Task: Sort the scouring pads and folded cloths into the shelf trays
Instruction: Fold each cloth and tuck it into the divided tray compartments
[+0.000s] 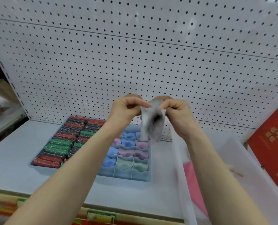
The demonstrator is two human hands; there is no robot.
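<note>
While both arms reach forward over a pale shelf (13, 161), the left hand (127, 109) and right hand (175, 111) each pinch the top edge of one grey-white cloth (151, 125), fingers curled tight around it. The cloth hangs limp between the hands, blurred, with a dark patch near its middle. It is held in the air above the far end of a blue divided tray (140, 176). That tray's compartments hold folded cloths (127, 151) in blue, lilac and pale green, one per cell. Just left of it, a second tray (35, 165) is packed with rows of sparkly scouring pads (58, 146) in red, green and dark tones. A white pegboard (151, 54) rises behind. A red box (271, 143) stands at right.
</note>
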